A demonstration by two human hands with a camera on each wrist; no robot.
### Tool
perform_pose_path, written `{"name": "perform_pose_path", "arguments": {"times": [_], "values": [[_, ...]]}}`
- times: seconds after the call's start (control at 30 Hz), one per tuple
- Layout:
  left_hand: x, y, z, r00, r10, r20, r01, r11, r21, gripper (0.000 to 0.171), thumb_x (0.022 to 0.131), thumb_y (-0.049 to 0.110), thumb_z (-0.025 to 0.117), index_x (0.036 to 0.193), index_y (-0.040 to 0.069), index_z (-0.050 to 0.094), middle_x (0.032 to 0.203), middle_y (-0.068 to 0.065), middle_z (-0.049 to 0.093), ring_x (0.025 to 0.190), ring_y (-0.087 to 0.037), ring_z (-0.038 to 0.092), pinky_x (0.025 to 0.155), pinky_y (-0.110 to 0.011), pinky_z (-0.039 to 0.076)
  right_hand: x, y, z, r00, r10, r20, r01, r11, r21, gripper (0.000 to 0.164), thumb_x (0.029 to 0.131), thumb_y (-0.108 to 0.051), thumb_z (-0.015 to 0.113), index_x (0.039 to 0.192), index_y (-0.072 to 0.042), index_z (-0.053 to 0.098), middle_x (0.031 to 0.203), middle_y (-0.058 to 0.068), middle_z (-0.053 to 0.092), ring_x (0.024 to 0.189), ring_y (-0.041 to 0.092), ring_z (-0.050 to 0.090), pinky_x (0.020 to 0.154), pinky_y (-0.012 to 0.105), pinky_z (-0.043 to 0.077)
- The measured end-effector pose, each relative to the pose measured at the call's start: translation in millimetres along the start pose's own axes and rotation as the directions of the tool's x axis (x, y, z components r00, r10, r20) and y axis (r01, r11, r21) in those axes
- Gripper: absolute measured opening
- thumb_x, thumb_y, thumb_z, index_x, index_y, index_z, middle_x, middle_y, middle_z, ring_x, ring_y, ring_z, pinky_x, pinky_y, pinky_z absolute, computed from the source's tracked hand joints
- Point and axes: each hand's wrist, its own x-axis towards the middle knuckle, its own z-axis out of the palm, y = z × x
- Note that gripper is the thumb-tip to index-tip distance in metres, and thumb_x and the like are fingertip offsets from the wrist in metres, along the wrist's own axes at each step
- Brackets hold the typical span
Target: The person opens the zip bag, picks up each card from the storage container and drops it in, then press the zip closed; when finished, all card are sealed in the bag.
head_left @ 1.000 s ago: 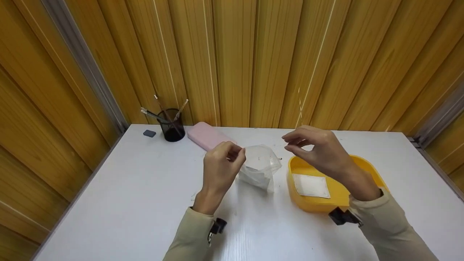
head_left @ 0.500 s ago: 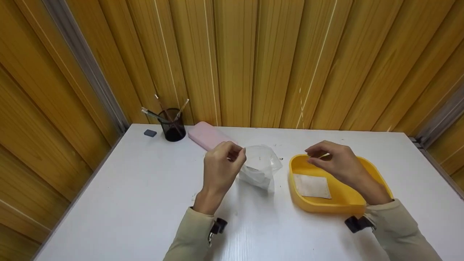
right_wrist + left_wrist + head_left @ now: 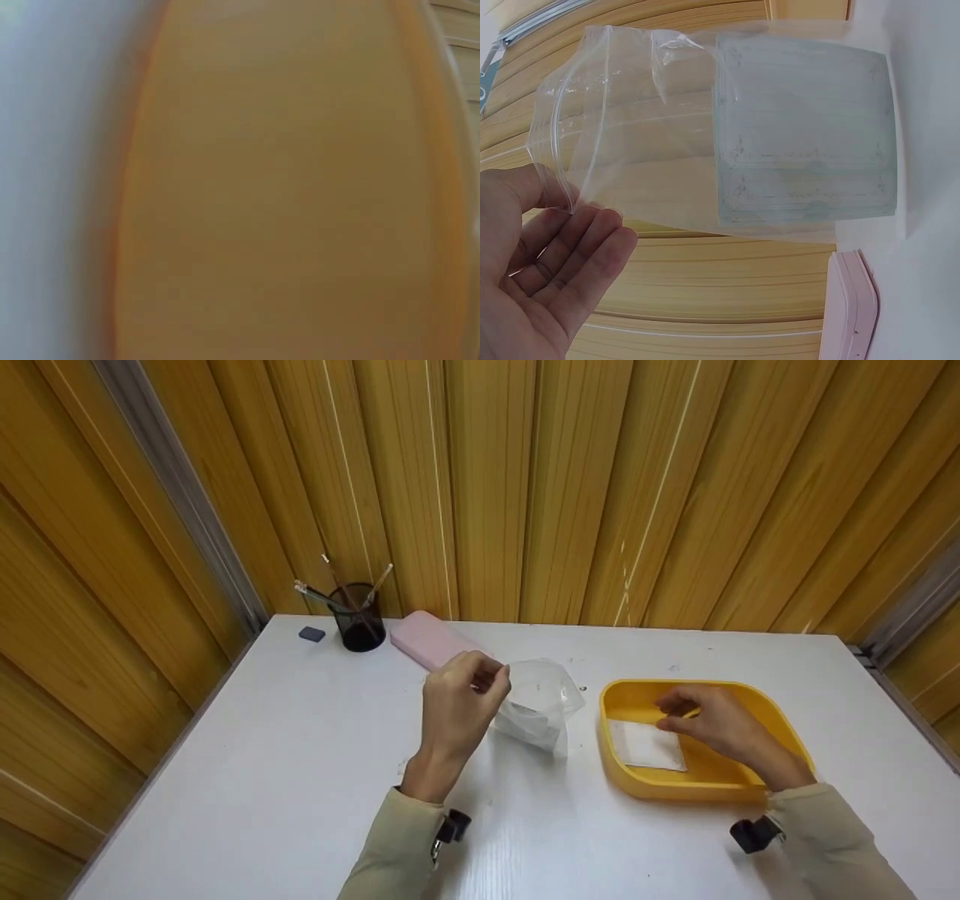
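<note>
My left hand (image 3: 459,709) pinches the mouth edge of a clear zip-seal bag (image 3: 551,694) between thumb and fingers. In the left wrist view, pale square packets (image 3: 806,120) lie stacked inside the bag's lower part, and the bag stands on the table. My right hand (image 3: 720,724) reaches into a yellow plastic tray (image 3: 690,793), fingers loosely bent and thumb apart from them, with nothing seen between. Just left of its fingertips, a flat white square packet (image 3: 641,748) lies on the tray floor. The tray's outer wall (image 3: 277,180) fills most of the right wrist view, hiding that hand there.
Behind the left hand lies a pink case (image 3: 435,639). A black mesh pen cup (image 3: 360,626) with several pencils stands at the back left, beside a small dark eraser (image 3: 312,634). A wood-patterned wall (image 3: 487,495) borders the white table (image 3: 285,765) at the back.
My right hand has moved right and down, from above the space beside the bag into the yellow tray. The left hand keeps its pinch on the bag and has barely moved.
</note>
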Motion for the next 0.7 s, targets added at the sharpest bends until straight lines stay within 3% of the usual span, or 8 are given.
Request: {"name": "perform_pose_path", "arguments": {"times": [0.17,0.4,0.7], "values": [[0.1,0.8,-0.3,1.0,-0.003,-0.001,0.003,1.0,0.001,0.01,0.09,-0.001,0.078,0.083,0.005,0.073,0.077,-0.003,0.071,0.066,-0.013,0.068,0.062,-0.025,0.059,-3,11,2,0.999,0.031,0.038,-0.03,0.999,-0.013,0.032,0.09,-0.013,0.086,0.115,0.003,0.074,0.107,0.011,0.074,0.098,0.029,0.066,0.083,0.028,0.055],[-0.5,1.0,-0.4,1.0,-0.015,0.002,0.015,1.0,0.005,0.01,0.09,-0.001,0.078,0.083,0.005,0.073,0.078,-0.003,0.071,0.067,-0.013,0.068,0.062,-0.024,0.059,-4,19,2,0.992,0.092,0.091,-0.089,0.995,-0.043,0.039,0.085,-0.016,0.091,0.112,0.006,0.073,0.103,0.01,0.071,0.093,0.027,0.062,0.084,0.041,0.056],[-1.2,0.4,0.5,1.0,-0.011,0.002,0.011,1.0,-0.003,0.01,0.09,-0.002,0.078,0.084,0.004,0.072,0.078,-0.004,0.071,0.067,-0.014,0.068,0.062,-0.025,0.059,-6,25,3,0.991,0.101,0.086,-0.099,0.995,-0.023,0.031,0.084,-0.017,0.092,0.099,-0.002,0.07,0.092,0.003,0.065,0.086,0.023,0.057,0.073,0.026,0.049]]}}
